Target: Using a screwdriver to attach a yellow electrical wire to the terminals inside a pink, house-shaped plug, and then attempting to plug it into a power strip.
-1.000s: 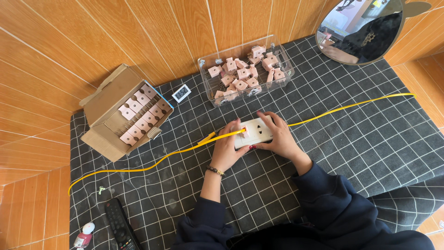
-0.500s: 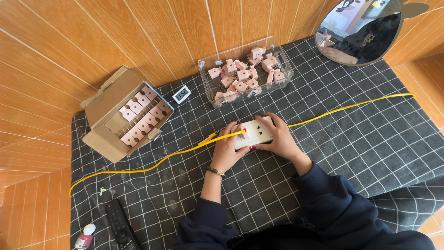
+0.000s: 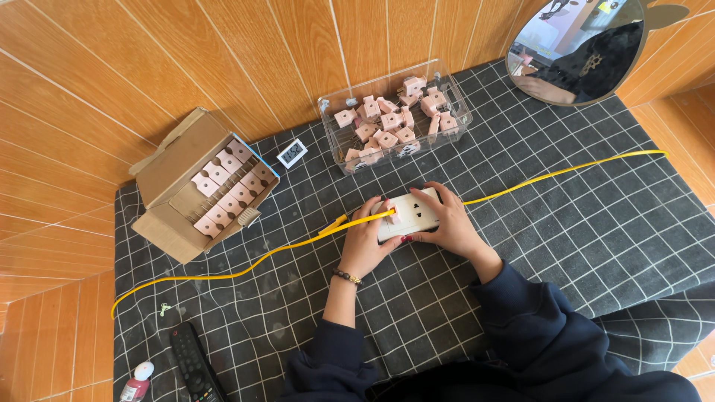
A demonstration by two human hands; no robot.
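Observation:
My left hand and my right hand both grip a white wall socket plate lying on the dark checked cloth. A small pink piece sits under my left thumb at the plate's left edge. A long yellow cable runs across the cloth and passes behind the plate, between my hands. Both sleeves are dark blue, and a bead bracelet circles my left wrist.
A clear plastic tub with several pink pieces stands behind the plate. An open cardboard box with rows of pink pieces lies at the left. A small digital display, a round mirror, a remote control and a small bottle are around.
My hands have stayed on the socket plate. My left thumb has shifted slightly on the pink piece at its left edge.

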